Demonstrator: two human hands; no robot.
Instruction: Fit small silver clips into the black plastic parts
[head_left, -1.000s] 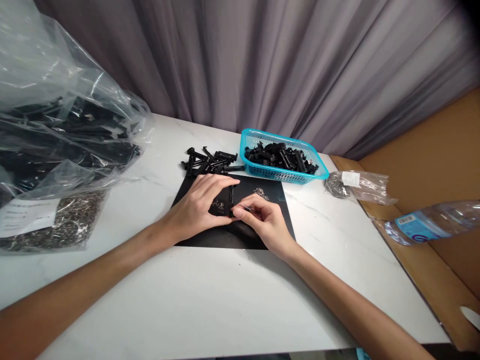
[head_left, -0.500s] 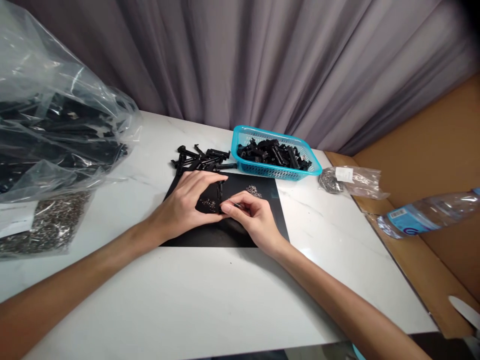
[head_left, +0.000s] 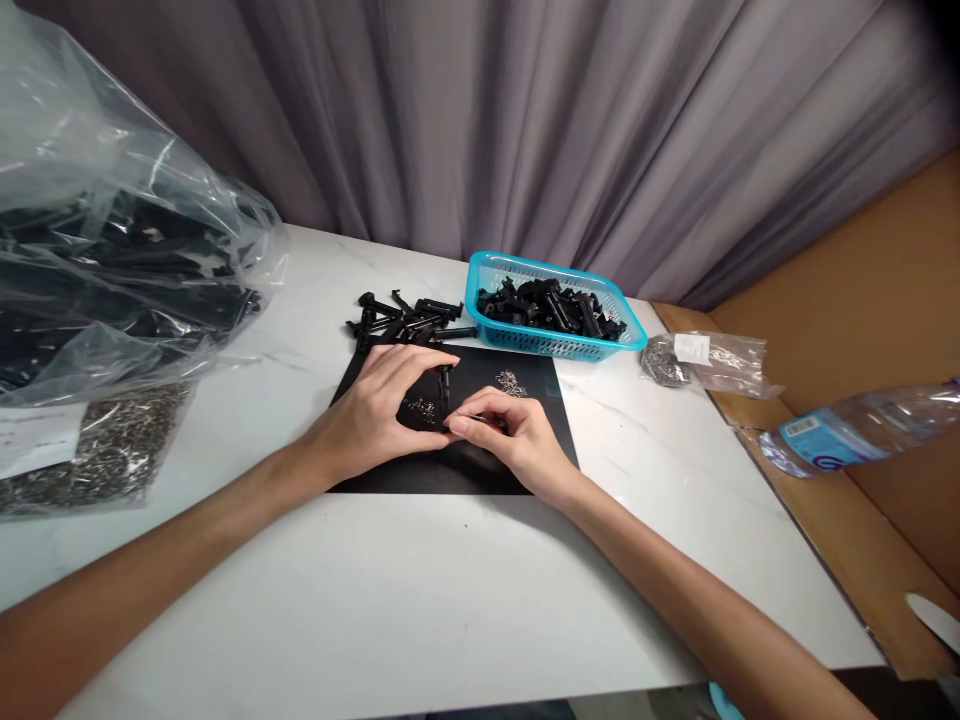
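Between the thumb and fingers of my left hand (head_left: 379, 405) stands a narrow black plastic part (head_left: 444, 392), gripped at its two ends above the black mat (head_left: 420, 478). My right hand (head_left: 517, 430) is closed in a pinch at the lower end of that part. A thin dark piece shows between its fingers, too small to name. Two small heaps of tiny metal pieces lie on the mat: one heap (head_left: 421, 408) behind the black part, another heap (head_left: 511, 383) beyond my right hand.
Loose black parts (head_left: 405, 318) lie behind the mat, beside a blue basket (head_left: 634, 338) full of similar parts. Large plastic bag (head_left: 135, 280) and a bag of metal pins (head_left: 120, 440) fill the left. At right are a small bag (head_left: 705, 360), a bottle (head_left: 840, 435) and cardboard (head_left: 832, 560).
The black part has turned slightly in my left hand. My right fingertips stay at its lower end, with a small shift of the pinch. The whole view has moved slightly.
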